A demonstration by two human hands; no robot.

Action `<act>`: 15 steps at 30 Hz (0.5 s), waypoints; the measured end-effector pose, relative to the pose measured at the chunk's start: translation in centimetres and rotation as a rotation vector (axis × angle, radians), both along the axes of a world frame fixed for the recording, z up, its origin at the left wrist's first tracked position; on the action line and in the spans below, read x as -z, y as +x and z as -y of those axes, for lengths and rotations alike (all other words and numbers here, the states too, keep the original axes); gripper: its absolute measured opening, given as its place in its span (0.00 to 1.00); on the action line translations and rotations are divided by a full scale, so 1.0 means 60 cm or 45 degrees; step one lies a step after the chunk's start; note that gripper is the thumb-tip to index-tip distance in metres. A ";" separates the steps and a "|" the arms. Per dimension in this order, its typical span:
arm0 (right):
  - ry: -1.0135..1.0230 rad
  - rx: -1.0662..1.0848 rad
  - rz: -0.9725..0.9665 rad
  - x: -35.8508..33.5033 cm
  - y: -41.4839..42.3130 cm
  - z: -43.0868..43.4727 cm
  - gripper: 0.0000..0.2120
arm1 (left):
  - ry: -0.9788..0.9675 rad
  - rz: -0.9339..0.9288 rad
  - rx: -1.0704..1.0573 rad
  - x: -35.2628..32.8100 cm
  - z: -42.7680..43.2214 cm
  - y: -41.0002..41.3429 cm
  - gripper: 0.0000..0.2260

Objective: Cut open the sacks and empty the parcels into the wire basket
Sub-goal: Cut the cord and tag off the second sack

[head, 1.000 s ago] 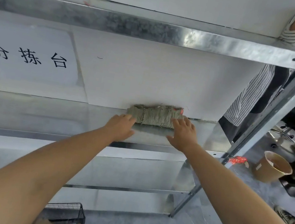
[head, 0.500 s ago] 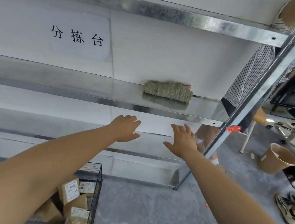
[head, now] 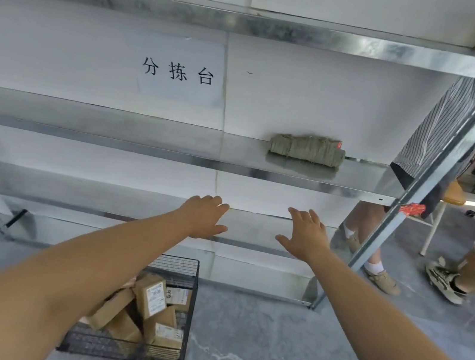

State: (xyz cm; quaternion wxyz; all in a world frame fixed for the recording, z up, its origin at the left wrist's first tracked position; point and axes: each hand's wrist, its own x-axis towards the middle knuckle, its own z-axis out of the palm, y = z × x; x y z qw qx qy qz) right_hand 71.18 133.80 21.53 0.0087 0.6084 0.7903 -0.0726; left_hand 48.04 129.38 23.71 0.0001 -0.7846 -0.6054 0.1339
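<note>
Left hand (head: pixel 203 216) and right hand (head: pixel 305 235) held open, empty, apart before shelf edge (head: pixel 171 154). Folded sack (head: pixel 306 149) laid on shelf. Basket (head: pixel 183 268) set on grey floor (head: pixel 250 339), parcels (head: pixel 151 294) inside.

Glossy metal shelf (head: pixel 174 137), rough woven sack (head: pixel 306 149), cardboard parcels (head: pixel 151 296)

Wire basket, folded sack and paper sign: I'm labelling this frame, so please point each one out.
wire basket (head: pixel 194 270): head view, top right corner of the black wire rim.
folded sack (head: pixel 306 149): head view, middle of the rolled grey-green bundle on the shelf.
paper sign (head: pixel 179 88): head view, blank paper just below the printed characters.
</note>
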 end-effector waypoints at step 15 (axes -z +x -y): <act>-0.055 0.403 -0.130 0.052 -0.297 0.366 0.37 | -0.020 0.040 0.241 0.020 0.265 -0.354 0.27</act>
